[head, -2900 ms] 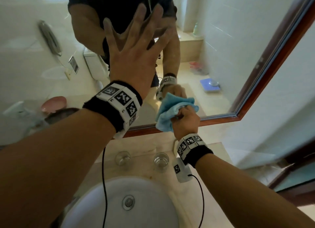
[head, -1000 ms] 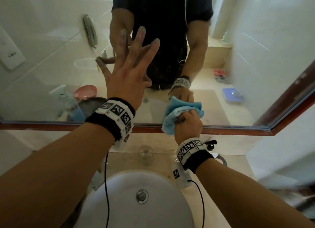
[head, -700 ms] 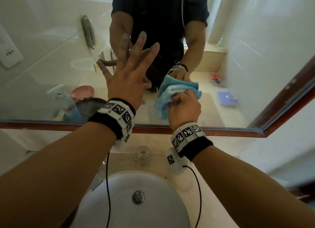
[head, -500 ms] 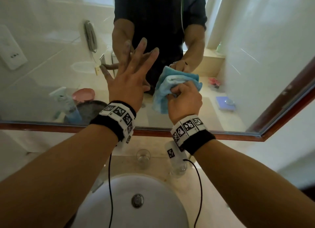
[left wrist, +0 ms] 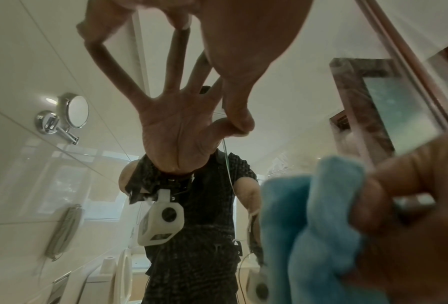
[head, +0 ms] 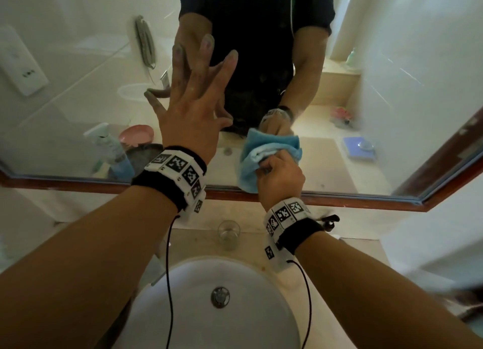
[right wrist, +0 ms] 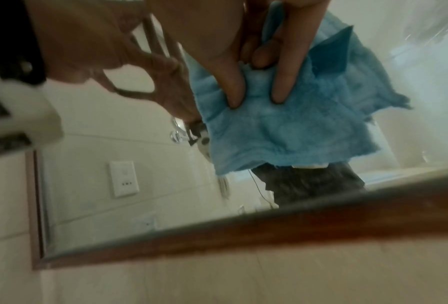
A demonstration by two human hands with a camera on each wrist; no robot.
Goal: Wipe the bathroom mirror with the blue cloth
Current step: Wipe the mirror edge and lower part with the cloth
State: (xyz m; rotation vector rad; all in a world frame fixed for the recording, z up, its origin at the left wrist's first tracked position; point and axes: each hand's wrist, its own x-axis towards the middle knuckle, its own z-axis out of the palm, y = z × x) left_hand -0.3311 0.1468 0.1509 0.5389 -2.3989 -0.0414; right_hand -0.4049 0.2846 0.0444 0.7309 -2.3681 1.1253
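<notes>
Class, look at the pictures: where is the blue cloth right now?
In the head view the blue cloth is bunched in the right hand, against the mirror just above its bottom frame, right of the spread left hand.

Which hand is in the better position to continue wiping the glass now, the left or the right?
The right hand: its grip already bunches the blue cloth against the mirror, just above the bottom frame. The left hand is spread flat on the glass and holds nothing.
</notes>
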